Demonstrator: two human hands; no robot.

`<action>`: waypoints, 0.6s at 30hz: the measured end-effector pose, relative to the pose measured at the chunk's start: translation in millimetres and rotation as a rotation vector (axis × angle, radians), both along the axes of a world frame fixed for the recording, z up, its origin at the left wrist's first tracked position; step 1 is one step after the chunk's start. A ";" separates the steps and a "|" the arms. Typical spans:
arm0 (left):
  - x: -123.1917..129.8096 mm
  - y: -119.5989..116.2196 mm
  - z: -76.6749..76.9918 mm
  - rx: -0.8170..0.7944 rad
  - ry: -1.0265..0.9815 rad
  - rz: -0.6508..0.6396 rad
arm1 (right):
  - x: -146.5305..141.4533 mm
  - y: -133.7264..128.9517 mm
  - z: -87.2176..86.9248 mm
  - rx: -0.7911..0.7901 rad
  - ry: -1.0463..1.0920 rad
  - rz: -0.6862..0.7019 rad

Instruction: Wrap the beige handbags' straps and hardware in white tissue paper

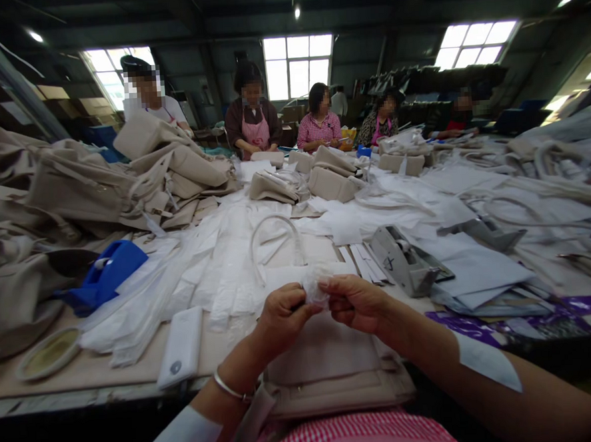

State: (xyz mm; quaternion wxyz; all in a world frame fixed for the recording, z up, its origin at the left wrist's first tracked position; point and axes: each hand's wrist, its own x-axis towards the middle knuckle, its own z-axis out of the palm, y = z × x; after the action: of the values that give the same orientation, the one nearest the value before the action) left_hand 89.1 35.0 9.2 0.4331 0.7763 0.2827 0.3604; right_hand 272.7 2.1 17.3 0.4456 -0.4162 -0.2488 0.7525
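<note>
Watching through the head camera, with twelve o'clock straight ahead and the hands at the dial's centre, I judge this piece of work to be partway through. The left hand (284,312) and the right hand (357,304) meet on one crumpled bit of clear film (315,283), the fingers of both closed on it in a narrow pinch. The film is gathered but not yet put down; whether it is fixed to anything underneath I cannot tell.

At six o'clock from the hands, a beige bag (335,375) lies at the near edge of the desk (110,382), its pale upper face showing below the fingers. Just past the hands, at eleven, a pale handle (275,217) stands up in an arch; I cannot make out whether it belongs to this bag.

Plenty seems left, judging by the supplies. Clear sleeves (229,278) spread out towards ten, a blue tape dispenser (106,276) sits near nine, and a grey tape dispenser (403,261) is between two and three, neither being touched. More bags are heaped in a large pile (77,181) at ten, though I can't tell which of them are finished.
</note>
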 end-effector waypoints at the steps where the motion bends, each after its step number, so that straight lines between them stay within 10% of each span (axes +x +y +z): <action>1: 0.2 1.8 0.2 0.006 0.013 0.015 | -2.2 1.0 -1.3 0.013 -0.010 -0.042; 8: 17.5 29.2 2.8 -0.627 -0.075 -0.014 | -4.6 13.1 -3.6 0.580 -0.916 -0.096; 12: 36.8 39.3 -4.2 -0.608 -0.155 0.160 | -3.4 15.8 -6.6 0.756 -1.618 -0.064; 15: 40.3 40.5 -9.7 -0.590 -0.187 0.194 | 5.8 20.3 -5.6 0.713 -1.439 0.065; 18: 36.0 41.1 -14.6 -0.509 -0.141 0.152 | 19.5 31.0 -1.5 0.302 -0.787 0.092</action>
State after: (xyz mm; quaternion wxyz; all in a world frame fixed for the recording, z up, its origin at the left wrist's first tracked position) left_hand 125.1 76.0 -5.3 0.6047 0.5919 0.3907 0.3624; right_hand 292.2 33.1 15.8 0.3387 -0.5902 -0.5259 0.5103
